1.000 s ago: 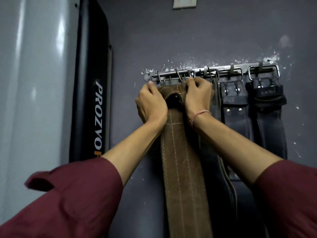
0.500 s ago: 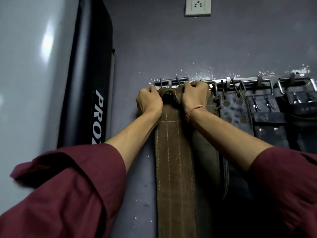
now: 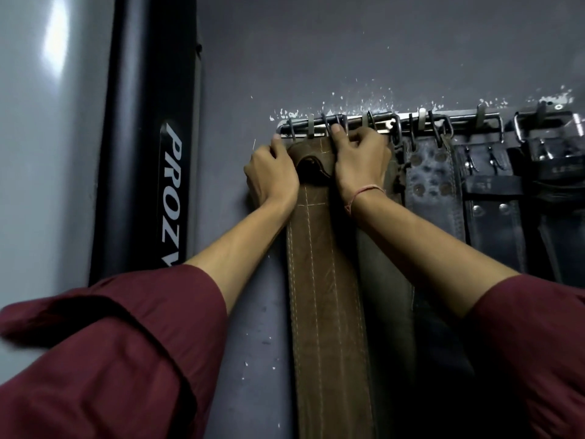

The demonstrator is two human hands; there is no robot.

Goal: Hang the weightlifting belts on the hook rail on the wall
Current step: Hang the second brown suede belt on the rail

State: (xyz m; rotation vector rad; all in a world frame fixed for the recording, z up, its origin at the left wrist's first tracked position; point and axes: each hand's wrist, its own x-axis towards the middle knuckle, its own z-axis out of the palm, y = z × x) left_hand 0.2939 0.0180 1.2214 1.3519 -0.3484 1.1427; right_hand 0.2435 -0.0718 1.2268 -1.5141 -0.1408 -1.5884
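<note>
Left hand (image 3: 272, 175) and right hand (image 3: 361, 166) had nudged the brown leather belt (image 3: 326, 280) higher; it hung between them, top just under the hook rail (image 3: 468, 117). Each hand clamped a top edge, right fingertips (image 3: 336, 130) up at the rail; seemingly not caught yet.

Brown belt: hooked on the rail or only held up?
Cannot tell. The brown belt hangs straight, top end at the hook rail, but left hand and right hand grip it there, hiding any hook contact.
</note>
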